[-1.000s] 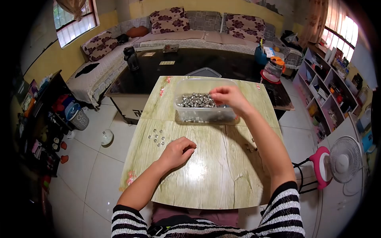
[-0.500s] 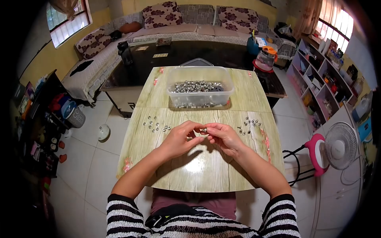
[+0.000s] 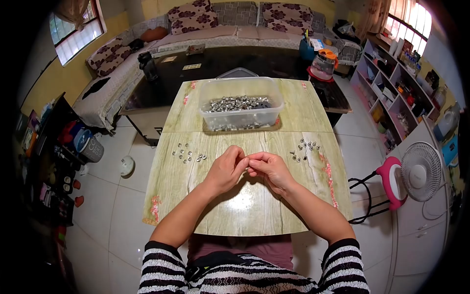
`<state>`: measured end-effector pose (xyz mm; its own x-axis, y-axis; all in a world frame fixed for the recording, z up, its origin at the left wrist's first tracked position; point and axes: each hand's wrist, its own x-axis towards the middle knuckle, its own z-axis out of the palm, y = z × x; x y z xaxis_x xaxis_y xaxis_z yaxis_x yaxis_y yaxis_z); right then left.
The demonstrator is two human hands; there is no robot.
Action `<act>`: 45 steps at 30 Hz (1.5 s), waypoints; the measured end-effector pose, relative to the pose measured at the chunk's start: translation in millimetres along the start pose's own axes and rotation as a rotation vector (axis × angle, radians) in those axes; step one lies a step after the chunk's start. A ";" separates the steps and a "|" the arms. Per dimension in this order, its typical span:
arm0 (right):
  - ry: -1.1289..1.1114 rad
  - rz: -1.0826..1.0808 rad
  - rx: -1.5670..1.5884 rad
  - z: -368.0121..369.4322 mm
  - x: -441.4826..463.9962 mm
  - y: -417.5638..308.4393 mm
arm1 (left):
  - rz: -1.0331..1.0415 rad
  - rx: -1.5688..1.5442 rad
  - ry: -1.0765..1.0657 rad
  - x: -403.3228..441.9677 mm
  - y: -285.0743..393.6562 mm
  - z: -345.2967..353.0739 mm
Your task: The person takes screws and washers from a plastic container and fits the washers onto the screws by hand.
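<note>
My left hand (image 3: 226, 169) and my right hand (image 3: 270, 170) meet above the middle of the wood-patterned table (image 3: 235, 215). Both are closed with fingertips pinched together, and whatever lies between them is hidden. Beyond them stands a clear plastic box (image 3: 241, 120) holding a heap of small shiny metal pieces (image 3: 237, 103). Several small round metal pieces (image 3: 184, 153) lie on the table to the left of my left hand. To the right of my right hand are several small metal pieces with stems (image 3: 304, 149).
Behind the table is a dark coffee table (image 3: 181, 78) with a black bottle (image 3: 147, 66) and a jug with an orange lid (image 3: 323, 64). A pink and white fan (image 3: 409, 176) stands at the right. A box lid (image 3: 237, 73) lies behind the box.
My right hand has come back from the box to my left hand. The small metal piece seen between my fingers half a second ago is now covered by them.
</note>
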<state>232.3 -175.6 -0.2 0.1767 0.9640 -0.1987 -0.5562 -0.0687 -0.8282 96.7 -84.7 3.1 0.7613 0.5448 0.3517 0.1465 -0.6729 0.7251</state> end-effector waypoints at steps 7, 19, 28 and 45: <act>0.037 0.016 0.004 -2.0 0.1 3.5 | 0.127 -0.064 -0.024 -2.9 -1.3 -5.5; 0.057 -0.035 0.044 3.8 -2.2 1.2 | 0.323 0.057 0.128 -1.8 -8.0 -0.2; 0.049 -0.075 0.001 -0.1 0.3 10.0 | 0.162 -0.096 0.034 -4.0 0.1 -3.5; 0.065 -0.056 0.027 1.4 1.0 5.7 | 0.220 -0.075 0.142 -3.0 -8.9 0.0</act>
<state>228.2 -174.7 -4.5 0.2599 0.9475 -0.1865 -0.5655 -0.0072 -0.8247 93.1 -80.3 -4.4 0.6723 0.4579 0.5817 -0.0640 -0.7469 0.6618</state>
